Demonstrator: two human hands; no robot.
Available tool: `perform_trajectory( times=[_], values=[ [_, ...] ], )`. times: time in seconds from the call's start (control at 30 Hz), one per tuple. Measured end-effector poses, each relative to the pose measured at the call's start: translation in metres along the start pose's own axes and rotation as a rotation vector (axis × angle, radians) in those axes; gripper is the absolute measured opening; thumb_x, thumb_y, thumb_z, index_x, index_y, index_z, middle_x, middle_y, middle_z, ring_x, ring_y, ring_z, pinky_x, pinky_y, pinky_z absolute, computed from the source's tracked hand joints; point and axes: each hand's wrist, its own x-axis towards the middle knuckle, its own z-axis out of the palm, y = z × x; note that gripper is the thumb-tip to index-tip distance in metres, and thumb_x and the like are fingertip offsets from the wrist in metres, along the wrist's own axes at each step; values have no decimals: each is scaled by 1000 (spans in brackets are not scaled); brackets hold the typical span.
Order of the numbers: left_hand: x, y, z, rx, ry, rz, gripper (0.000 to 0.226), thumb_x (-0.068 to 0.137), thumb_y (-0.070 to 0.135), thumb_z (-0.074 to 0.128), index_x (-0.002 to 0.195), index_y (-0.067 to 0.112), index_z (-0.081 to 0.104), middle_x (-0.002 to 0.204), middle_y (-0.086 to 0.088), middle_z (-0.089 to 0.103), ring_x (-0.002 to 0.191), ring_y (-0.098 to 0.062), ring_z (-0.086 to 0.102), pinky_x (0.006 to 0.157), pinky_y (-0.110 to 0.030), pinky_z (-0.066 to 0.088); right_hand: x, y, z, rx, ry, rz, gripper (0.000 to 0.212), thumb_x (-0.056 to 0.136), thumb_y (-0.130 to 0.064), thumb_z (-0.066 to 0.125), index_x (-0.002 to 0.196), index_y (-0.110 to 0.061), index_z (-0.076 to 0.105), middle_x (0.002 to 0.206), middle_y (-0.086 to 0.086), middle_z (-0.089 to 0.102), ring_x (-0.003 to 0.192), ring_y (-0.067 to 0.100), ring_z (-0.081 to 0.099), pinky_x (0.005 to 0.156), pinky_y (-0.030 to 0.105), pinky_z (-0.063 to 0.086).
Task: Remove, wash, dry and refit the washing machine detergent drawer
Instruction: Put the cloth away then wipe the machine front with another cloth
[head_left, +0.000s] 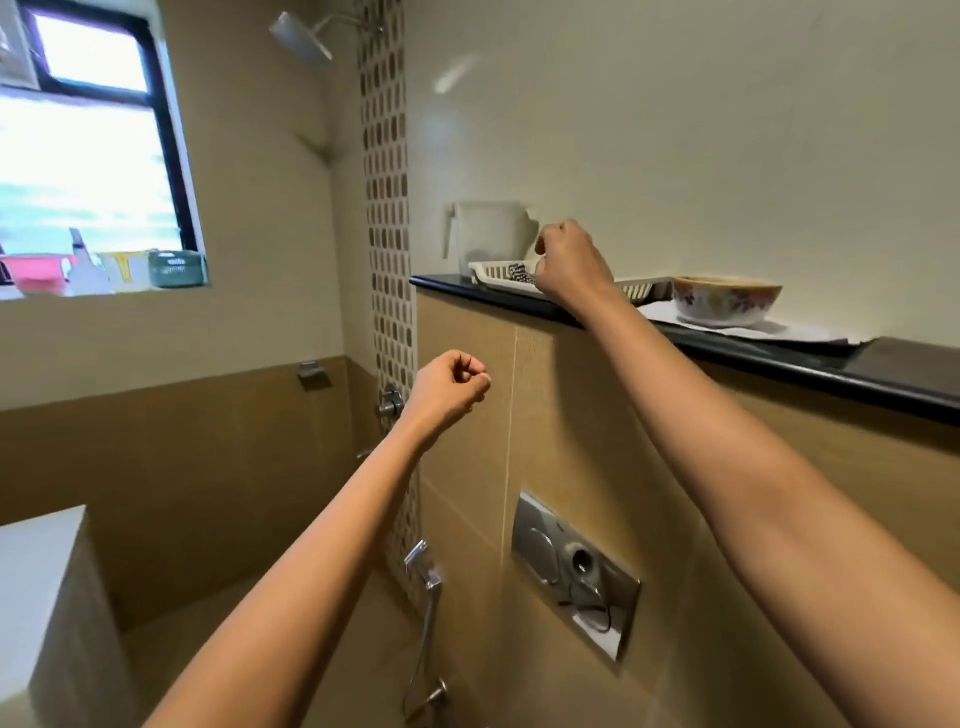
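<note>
No detergent drawer shows in this view. My right hand (571, 265) is raised to the black ledge (779, 358), its fingers curled over a white slatted tray (493, 273). A dark patterned scrubber (521, 274) lies in the tray just left of my fingers. The back of my hand hides whether it grips anything. My left hand (452, 387) hangs in the air below the ledge, closed in a loose fist with nothing visible in it.
A white jug (491, 234) stands behind the tray and a floral bowl (724, 301) sits on paper to the right. A chrome flush plate (574, 571), hand sprayer (423, 566) and shower head (301, 36) are on the walls. Bottles line the window sill (104, 291). A white box top (36, 571) is at lower left.
</note>
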Motion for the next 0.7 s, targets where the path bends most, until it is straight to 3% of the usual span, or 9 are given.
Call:
perform_trajectory(
  times=[0.13, 0.2, 0.27, 0.37, 0.47, 0.63, 0.7],
  values=[
    [23, -3, -1, 4, 24, 3, 6, 90, 16, 64, 89, 21, 60, 80, 0, 68, 77, -13, 65, 75, -30, 56, 48, 7, 3, -176, -292, 112, 35, 87, -4, 50, 121, 1, 57, 125, 20, 57, 110, 34, 57, 83, 35, 46],
    [32, -4, -1, 4, 20, 11, 7, 90, 16, 64, 89, 21, 59, 81, 0, 67, 78, -13, 65, 75, -30, 56, 60, 7, 1, -331, -487, 124, 34, 89, -13, 61, 121, -1, 59, 127, 13, 59, 104, 28, 59, 75, 32, 44],
    [39, -3, -3, 10, 16, 22, 7, 90, 16, 64, 90, 21, 59, 83, 0, 67, 80, -14, 66, 75, -28, 56, 70, 6, -4, -428, -658, 152, 39, 90, -26, 65, 122, -4, 61, 131, 8, 58, 106, 27, 59, 75, 32, 43],
    [46, -6, -7, 18, 18, 27, 5, 91, 17, 64, 93, 19, 60, 84, -1, 67, 80, -13, 66, 72, -25, 56, 83, 9, -4, -410, -782, 177, 39, 95, -25, 59, 129, -7, 58, 137, 7, 54, 117, 25, 57, 85, 33, 45],
    [49, -13, -9, 21, 15, 20, 7, 91, 16, 64, 97, 15, 60, 84, -1, 67, 79, -13, 66, 69, -21, 55, 84, 12, 1, -414, -781, 181, 35, 94, -21, 61, 125, -7, 62, 136, 5, 56, 120, 25, 55, 87, 33, 44],
    [47, -24, -11, 24, 10, -5, 9, 91, 18, 64, 99, 15, 61, 87, -2, 67, 80, -13, 66, 70, -20, 56, 83, 22, 19, -411, -626, 178, 24, 87, -12, 65, 108, -4, 69, 123, 10, 63, 91, 24, 57, 73, 31, 43],
    [47, -27, -12, 21, 8, -11, 8, 91, 18, 64, 98, 16, 61, 86, -2, 67, 80, -13, 66, 70, -21, 55, 83, 25, 26, -358, -548, 210, 26, 84, -10, 67, 108, -3, 68, 121, 12, 62, 95, 26, 59, 73, 31, 44]
  ],
)
